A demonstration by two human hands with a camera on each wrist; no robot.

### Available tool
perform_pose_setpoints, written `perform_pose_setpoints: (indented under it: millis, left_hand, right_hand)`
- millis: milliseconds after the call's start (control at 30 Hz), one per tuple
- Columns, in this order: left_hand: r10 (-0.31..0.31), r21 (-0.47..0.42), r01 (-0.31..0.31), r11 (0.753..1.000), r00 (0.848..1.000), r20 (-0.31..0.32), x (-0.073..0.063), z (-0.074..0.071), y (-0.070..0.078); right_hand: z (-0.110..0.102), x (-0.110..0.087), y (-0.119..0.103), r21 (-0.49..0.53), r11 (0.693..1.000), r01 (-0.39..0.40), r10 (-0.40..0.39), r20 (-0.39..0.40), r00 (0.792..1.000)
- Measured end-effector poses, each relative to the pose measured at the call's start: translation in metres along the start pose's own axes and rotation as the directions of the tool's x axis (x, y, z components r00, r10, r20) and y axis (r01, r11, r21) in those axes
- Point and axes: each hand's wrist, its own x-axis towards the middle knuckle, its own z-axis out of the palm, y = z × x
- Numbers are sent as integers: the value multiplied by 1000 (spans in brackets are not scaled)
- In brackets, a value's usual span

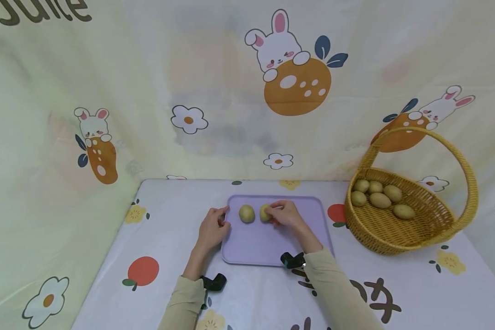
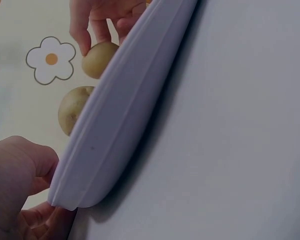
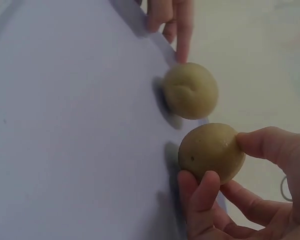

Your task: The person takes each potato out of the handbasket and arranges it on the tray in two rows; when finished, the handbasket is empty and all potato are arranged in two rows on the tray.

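A lavender tray (image 1: 255,245) lies on the table with two potatoes near its far side. My left hand (image 1: 214,228) holds the tray's left edge, its fingers bent at the rim in the left wrist view. Between thumb and fingers, my right hand (image 1: 288,214) pinches one round potato (image 3: 212,152), low over the tray. The other potato (image 3: 190,91) rests on the tray just left of it, and a small gap separates the two. Part of the held potato is covered by fingers in the head view.
To the right of the tray stands a yellow wicker basket (image 1: 371,236) with a tall arched handle (image 1: 472,183). Several potatoes (image 1: 380,200) lie inside it, mostly toward its left. A printed cloth (image 1: 227,151) hangs behind the table.
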Motion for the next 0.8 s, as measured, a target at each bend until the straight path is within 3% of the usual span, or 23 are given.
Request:
perform_pose_setpoints:
  millis: [800]
  left_hand:
    - [-6, 16, 6, 1000, 1000, 5, 1, 0, 1]
  right_hand:
    - [13, 2, 2, -30, 999, 14, -14, -10, 1000]
